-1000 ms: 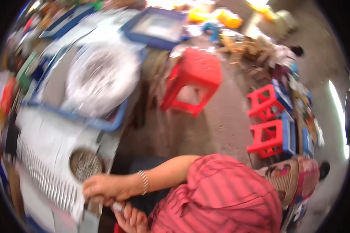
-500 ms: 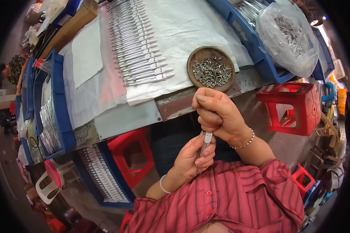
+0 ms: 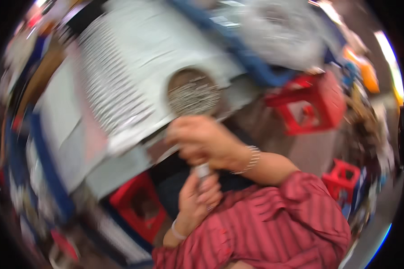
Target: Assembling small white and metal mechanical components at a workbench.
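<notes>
My left hand (image 3: 199,193) is closed round a slim metal piece (image 3: 203,171), whose flat pale end sticks up between the fingers. My right hand (image 3: 205,140) is just above it, curled with thumb and fingers pressed together. Whatever the right fingers hold, if anything, is hidden and blurred. Beyond that hand, near the table's edge, a round brown dish (image 3: 175,87) carries a heap of small metal pins (image 3: 195,95). A long row of slim metal pieces (image 3: 114,80) lies on the white sheet (image 3: 143,40) to the left.
A blue crate (image 3: 238,49) with a clear plastic bag (image 3: 280,33) stands at the far right. Red stools flank me, one at right (image 3: 312,105) and one under the table (image 3: 139,208). More blue bins (image 3: 51,166) line the left side.
The whole view has turned and smeared, so the table and both hands appear shifted to the left. My hands keep much the same pose round the metal piece.
</notes>
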`<state>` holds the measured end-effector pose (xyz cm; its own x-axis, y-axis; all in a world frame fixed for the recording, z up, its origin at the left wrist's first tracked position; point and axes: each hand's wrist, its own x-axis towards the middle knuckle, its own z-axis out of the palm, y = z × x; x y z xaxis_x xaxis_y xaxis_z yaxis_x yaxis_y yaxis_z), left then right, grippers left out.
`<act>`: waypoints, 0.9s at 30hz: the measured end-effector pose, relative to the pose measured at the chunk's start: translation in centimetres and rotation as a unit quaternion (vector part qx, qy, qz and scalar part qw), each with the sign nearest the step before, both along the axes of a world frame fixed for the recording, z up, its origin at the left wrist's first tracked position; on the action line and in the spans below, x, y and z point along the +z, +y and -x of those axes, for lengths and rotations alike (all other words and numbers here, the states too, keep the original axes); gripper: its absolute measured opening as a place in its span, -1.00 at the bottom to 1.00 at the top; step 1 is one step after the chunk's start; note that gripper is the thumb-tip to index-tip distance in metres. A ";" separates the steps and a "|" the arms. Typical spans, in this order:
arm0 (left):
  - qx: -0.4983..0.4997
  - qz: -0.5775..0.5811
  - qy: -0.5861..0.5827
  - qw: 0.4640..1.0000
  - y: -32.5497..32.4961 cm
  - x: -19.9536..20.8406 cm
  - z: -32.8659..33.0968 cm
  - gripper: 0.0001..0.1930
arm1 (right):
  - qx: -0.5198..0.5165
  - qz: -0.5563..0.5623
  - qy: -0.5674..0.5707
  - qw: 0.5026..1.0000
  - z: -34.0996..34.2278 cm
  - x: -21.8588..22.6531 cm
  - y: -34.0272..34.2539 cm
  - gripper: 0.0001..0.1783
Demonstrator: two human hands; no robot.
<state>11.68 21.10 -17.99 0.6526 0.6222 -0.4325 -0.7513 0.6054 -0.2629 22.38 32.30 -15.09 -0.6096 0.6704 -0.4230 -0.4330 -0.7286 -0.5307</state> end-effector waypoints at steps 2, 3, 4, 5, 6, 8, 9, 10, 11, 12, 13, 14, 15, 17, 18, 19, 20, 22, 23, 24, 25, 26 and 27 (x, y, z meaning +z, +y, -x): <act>0.023 0.087 -0.020 0.996 0.8 1.1 -0.8 -0.58 | -0.005 0.006 0.042 0.999 -0.8 -0.2 0.2 -0.86; 0.050 0.099 -0.042 0.993 1.0 2.4 -1.5 -0.61 | -0.029 -0.091 0.084 0.992 -0.4 -1.7 0.1 -0.86; 0.072 0.074 -0.036 0.994 0.9 1.0 -0.9 -0.63 | -0.012 -0.042 0.023 0.999 -0.5 0.0 0.4 -0.86; 0.089 0.022 -0.056 0.994 0.5 -0.1 -0.5 -0.62 | -0.019 -0.055 0.047 0.997 -0.2 -0.2 0.5 -0.87; 0.068 -0.062 -0.054 0.994 0.7 -1.4 -0.1 -0.61 | -0.039 -0.072 0.039 0.996 -0.7 0.3 0.4 -0.87; 0.043 -0.044 -0.036 0.997 1.4 -0.5 -1.3 -0.64 | -0.059 -0.096 0.063 0.992 -1.4 -0.3 0.2 -0.87; 0.036 -0.026 0.012 0.999 1.7 0.6 -1.9 -0.67 | -0.063 -0.103 0.089 0.989 -1.8 -0.7 0.4 -0.87; 0.017 -0.026 0.035 0.999 1.7 1.2 -1.9 -0.68 | -0.063 -0.092 0.105 0.988 -2.1 -0.6 0.1 -0.82; 0.004 -0.027 0.058 0.998 1.7 1.7 -2.0 -0.68 | -0.069 -0.096 0.108 0.987 -2.3 -0.5 0.0 -0.82; -0.005 -0.028 0.080 0.996 1.9 2.0 -2.1 -0.68 | -0.070 -0.098 0.111 0.986 -2.4 -0.3 0.0 -0.82; -0.009 -0.032 0.073 0.997 1.9 1.8 -2.0 -0.68 | -0.074 -0.097 0.117 0.986 -2.4 -0.4 -0.1 -0.82; -0.009 -0.035 0.065 0.997 1.9 1.5 -1.8 -0.68 | -0.080 -0.109 0.109 0.985 -2.3 -0.4 -0.1 -0.82; -0.007 -0.038 0.057 0.998 1.9 1.3 -1.8 -0.67 | -0.081 -0.110 0.109 0.985 -2.3 -0.4 0.0 -0.82; 0.000 -0.032 0.058 0.998 2.0 1.4 -1.5 -0.67 | -0.079 -0.110 0.116 0.984 -1.9 -0.6 0.1 -0.83; 0.004 -0.029 0.057 0.998 2.0 1.4 -1.4 -0.67 | -0.083 -0.109 0.114 0.984 -1.6 -0.7 0.2 -0.84; 0.008 -0.028 0.054 0.998 2.0 1.3 -1.2 -0.68 | -0.085 -0.108 0.112 0.984 -1.1 -0.8 0.3 -0.85; 0.012 -0.026 0.051 0.998 2.0 1.1 -0.9 -0.68 | -0.088 -0.107 0.111 0.984 -0.8 -0.9 0.4 -0.86; 0.015 -0.024 0.043 0.999 1.9 1.0 -0.7 -0.68 | -0.073 -0.111 0.130 0.983 -0.7 -1.2 0.4 -0.85; 0.014 -0.025 0.039 0.999 1.8 1.0 -0.7 -0.69 | -0.066 -0.113 0.140 0.982 -0.7 -1.3 0.4 -0.83; 0.013 -0.025 0.034 0.999 1.7 0.9 -0.8 -0.69 | -0.065 -0.108 0.144 0.982 -0.8 -1.4 0.3 -0.83; 0.014 -0.031 0.039 0.999 1.6 0.9 -0.9 -0.69 | -0.063 -0.106 0.148 0.981 -0.9 -1.4 0.3 -0.83; 0.015 -0.037 0.044 0.998 1.5 0.8 -1.0 -0.69 | -0.062 -0.103 0.151 0.981 -1.1 -1.4 0.3 -0.83; 0.016 -0.043 0.048 0.998 1.4 0.7 -1.2 -0.68 | -0.056 -0.095 0.156 0.982 -1.3 -1.4 0.2 -0.84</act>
